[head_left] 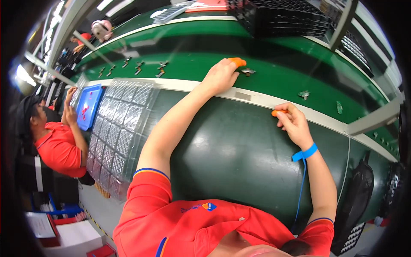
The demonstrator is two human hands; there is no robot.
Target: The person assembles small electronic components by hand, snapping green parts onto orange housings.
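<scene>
My left hand [222, 75] reaches out over the green conveyor belt [282, 73]. Its orange-capped fingertips touch a small dark metal part [247, 71] lying on the belt. My right hand [292, 122] rests at the pale edge strip [257, 99] of the belt, fingers curled, with an orange finger cot at the tip; whether it holds anything is unclear. A blue wrist strap [307, 153] with a blue cord circles my right wrist. Two more small parts [304, 94] lie on the belt near my right hand.
A dark green mat [239, 150] covers the bench before me. Clear plastic trays [120, 124] lie at left. Several small parts [139, 67] sit farther up the belt. Black trays [282, 17] stack at the back. A person in red [58, 145] works beside a blue tray [87, 105].
</scene>
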